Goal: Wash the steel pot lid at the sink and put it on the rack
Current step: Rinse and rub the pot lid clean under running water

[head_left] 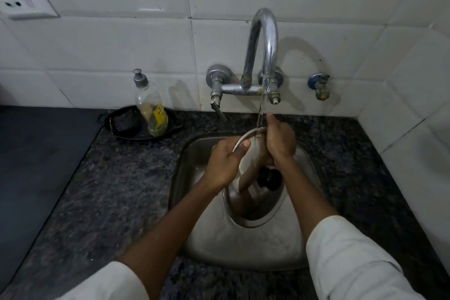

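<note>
The round steel pot lid (pixel 253 204) with a black knob (pixel 267 176) is held tilted on edge over the steel sink (pixel 233 246). Its top rim is under the running water (pixel 261 105) from the curved chrome tap (pixel 264 39). My left hand (pixel 224 163) grips the lid's upper left rim, thumb over the edge. My right hand (pixel 280 141) is pressed flat against the top of the lid, right where the stream lands. No rack shows in the view.
A clear soap bottle (pixel 149 107) with yellow liquid stands in a black dish (pixel 141 123) on the dark granite counter (pixel 117 190), left of the sink. White tiled walls close in behind and on the right. A small valve (pixel 319 85) sticks out of the wall on the right.
</note>
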